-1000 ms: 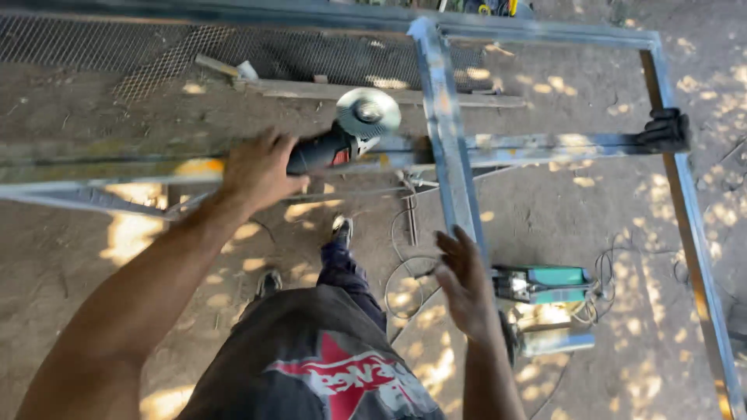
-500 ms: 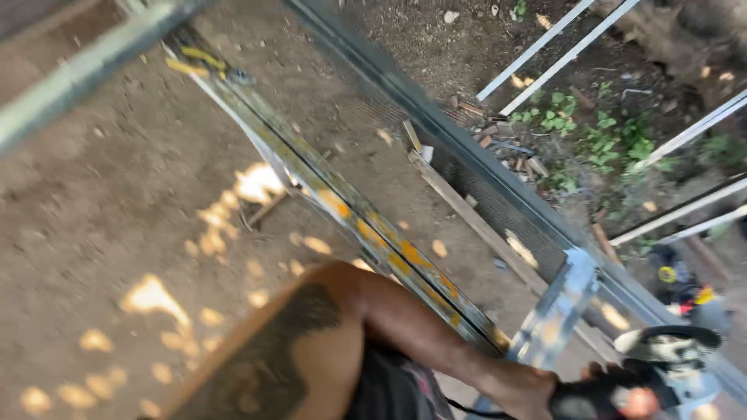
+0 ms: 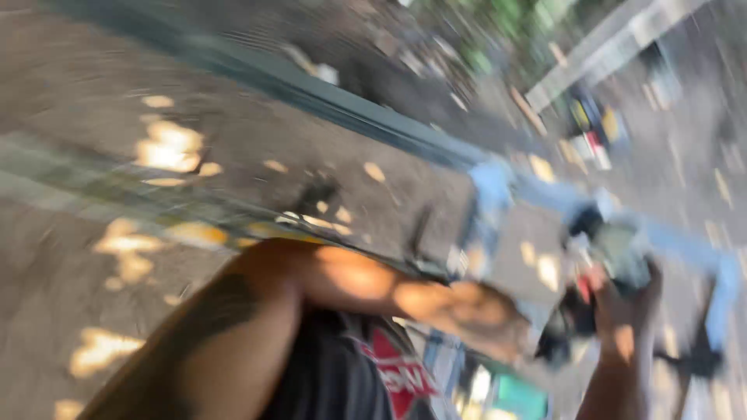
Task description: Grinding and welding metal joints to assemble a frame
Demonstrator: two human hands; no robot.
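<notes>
Head view, strongly blurred by motion. We see the left hand [image 3: 486, 315] at lower centre-right of the frame, at the end of a forearm that crosses from the lower left; it lies against the dark rear body of an angle grinder [image 3: 599, 272], and appears wrapped around it, though the blur hides the fingers. The right hand [image 3: 626, 311] rises from the lower right edge and is closed around the front part of the same tool, just beneath its grey head. We place the grinder at right of centre, low in the frame, directly over a pale blue-grey metal frame [image 3: 498, 194] whose bars run from centre toward the right edge. A darker metal bar [image 3: 327, 97] runs diagonally from the upper left toward the centre. Sunlit patches dot the dirt ground [image 3: 93, 93] at left. A teal object [image 3: 520, 395] lies at the bottom edge, below the hands; we cannot tell its kind.
</notes>
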